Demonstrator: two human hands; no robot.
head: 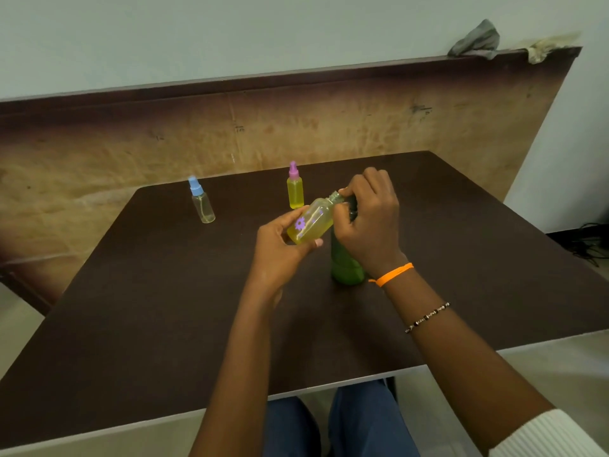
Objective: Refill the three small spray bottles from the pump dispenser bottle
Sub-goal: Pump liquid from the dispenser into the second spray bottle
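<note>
My left hand (pixel 280 249) grips a small uncapped spray bottle (pixel 311 222) with a purple flower mark, tilted with its open neck up to the right. It holds yellow liquid. My right hand (pixel 370 219) rests on the black pump head of the green dispenser bottle (pixel 346 267), with its fingertips at the small bottle's neck. The dispenser stands upright on the dark table (pixel 164 308), mostly hidden by my right hand. A pink-capped spray bottle (pixel 295 189) full of yellow liquid stands behind. A blue-capped spray bottle (pixel 201 202), almost without liquid, stands at the far left.
A brown wooden board (pixel 131 143) leans against the wall behind the table. A grey cloth (pixel 476 41) lies on its top edge at the right. My knees in blue trousers (pixel 329 423) show below the table's near edge.
</note>
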